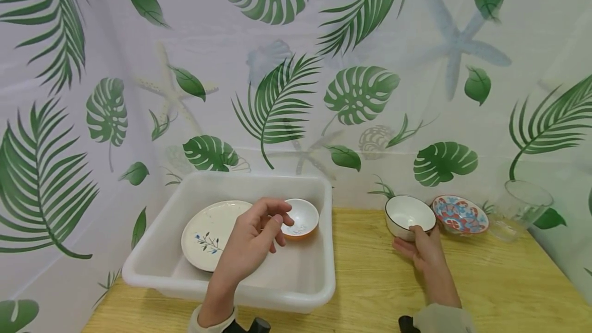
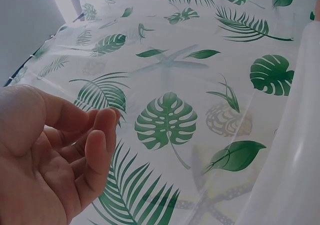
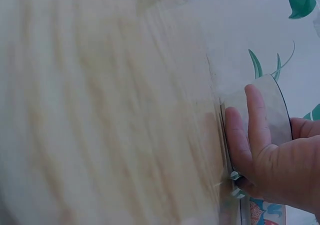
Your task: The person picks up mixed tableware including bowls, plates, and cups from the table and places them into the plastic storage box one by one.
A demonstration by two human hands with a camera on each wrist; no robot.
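Note:
My right hand (image 1: 426, 252) holds a white bowl (image 1: 409, 211) with a dark rim, low over the wooden table. The thumb lies at the rim, and in the right wrist view the fingers (image 3: 258, 117) lie along the bowl's outer side. Over a white plastic basin (image 1: 327, 251), my left hand (image 1: 252, 240) hangs with loosely bent fingers and nothing in it. Inside the basin are a cream plate (image 1: 203, 235) with a blue flower sprig and a small bowl (image 1: 302, 216), white inside and orange outside. The left hand covers part of both in the head view.
Right of the held bowl sits a red and blue patterned bowl (image 1: 460, 215), with a clear glass (image 1: 522, 209) beyond it. The wooden table (image 1: 370, 281) ends at a leaf-printed curtain (image 1: 296, 66) behind and at the left.

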